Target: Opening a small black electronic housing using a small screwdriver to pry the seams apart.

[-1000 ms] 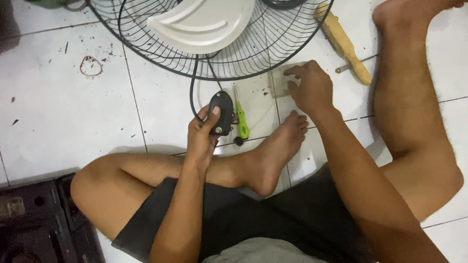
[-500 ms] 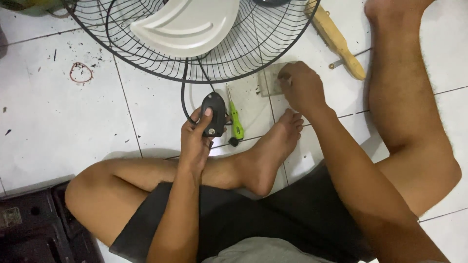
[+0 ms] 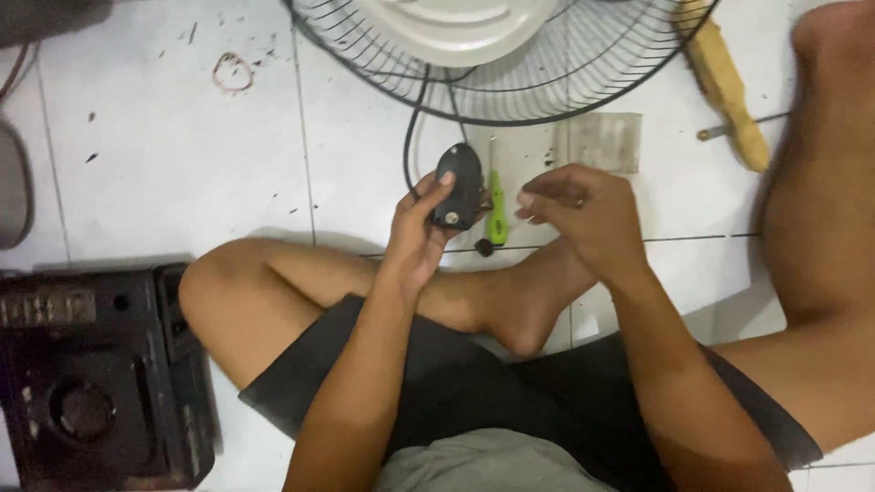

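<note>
Black plug housing (image 3: pixel 458 185); green screwdriver (image 3: pixel 496 208) just right of it; black wire fan guard (image 3: pixel 510 91) above, cream blade (image 3: pixel 456 27); white floor tiles (image 3: pixel 182 155).

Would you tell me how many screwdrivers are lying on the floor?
1: the green-handled screwdriver lies on the tile between the hands, beside the black plug. Others may be hidden.

fan guard (image 3: pixel 583 82): 1 | green screwdriver (image 3: pixel 496 205): 1 | black plug (image 3: pixel 458 187): 1 | wooden handle (image 3: pixel 725 87): 1 | clear bag (image 3: pixel 603 141): perhaps 1
</note>
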